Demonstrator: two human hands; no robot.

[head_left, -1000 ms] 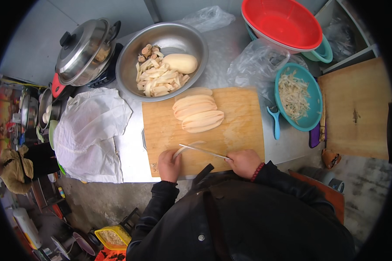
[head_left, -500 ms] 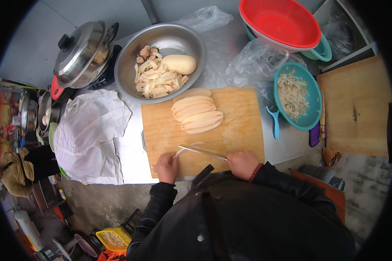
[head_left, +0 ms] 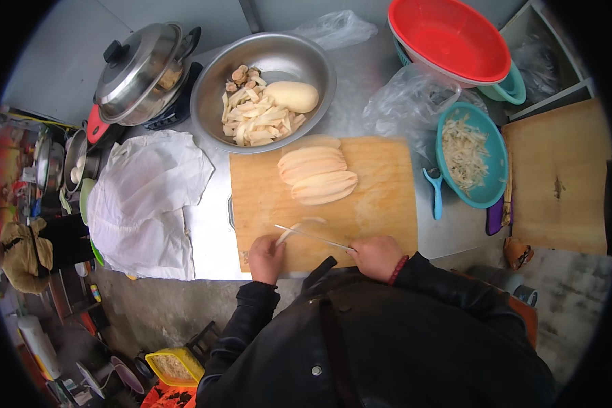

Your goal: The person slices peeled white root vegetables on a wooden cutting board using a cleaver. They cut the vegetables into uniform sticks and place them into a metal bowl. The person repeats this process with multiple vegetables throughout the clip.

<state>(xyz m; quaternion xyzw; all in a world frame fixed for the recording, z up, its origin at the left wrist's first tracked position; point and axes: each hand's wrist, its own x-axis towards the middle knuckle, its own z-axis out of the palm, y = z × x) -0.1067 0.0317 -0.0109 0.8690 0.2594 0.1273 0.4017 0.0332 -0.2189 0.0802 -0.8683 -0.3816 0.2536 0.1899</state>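
Note:
My left hand (head_left: 266,258) is closed, fingers pinching a thin pale strip of lotus root (head_left: 287,235) at the near left of the wooden cutting board (head_left: 381,207). My right hand (head_left: 377,258) grips a knife (head_left: 314,237), its handle hidden in the fist. The blade points left and crosses the strip just beyond my left fingertips. Past the blade lies another thin sliver (head_left: 314,219). Farther up the board, sliced lotus root (head_left: 324,188) rests in overlapping rows. Behind the board, a steel bowl (head_left: 289,58) holds a whole peeled lotus root (head_left: 292,96), cut sticks (head_left: 258,126) and brownish end pieces (head_left: 245,77).
Right of the board are a blue peeler (head_left: 435,194) and a teal basin (head_left: 493,187) of pale shreds. A red basin (head_left: 449,41) and plastic bag (head_left: 404,102) stand behind. To the left lie a white cloth (head_left: 146,204) and a lidded pan (head_left: 139,68).
The whole view has shifted slightly, with the board now a little farther right. The blade looks thinner, turned more edge-on, and the sliver beyond it lies slightly farther from the blade.

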